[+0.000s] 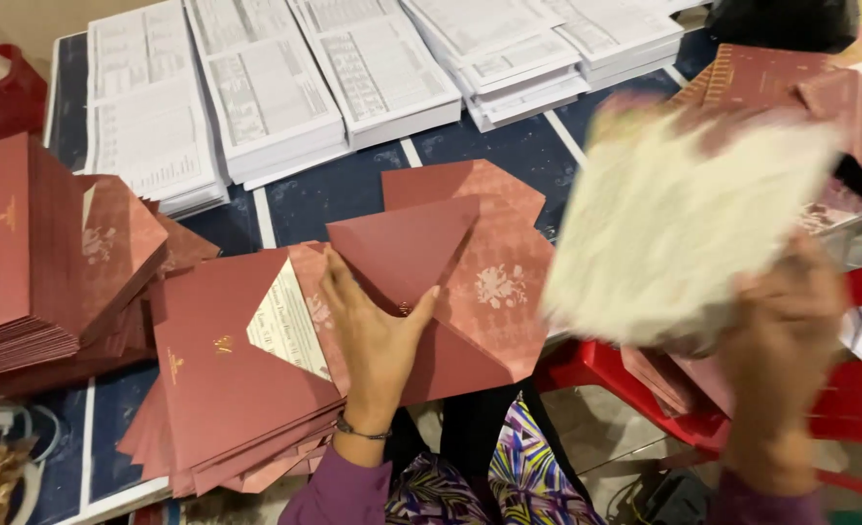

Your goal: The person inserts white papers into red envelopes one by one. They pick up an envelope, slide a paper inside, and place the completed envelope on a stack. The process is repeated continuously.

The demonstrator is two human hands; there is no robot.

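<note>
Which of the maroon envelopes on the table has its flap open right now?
The envelope under the left hand, in the middle of the table: its pointed flap is raised, showing the floral lining. The stacked envelopes at left lie closed.

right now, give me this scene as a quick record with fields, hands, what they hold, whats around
left hand: flat on an open maroon envelope, pressing by its flap
right hand: gripping a blurred cream card, raised
near left: envelope stack, one showing a white insert
far left: taller closed stack
back: white printed sheets in piles
surface: blue table
right: red plastic chair
</note>
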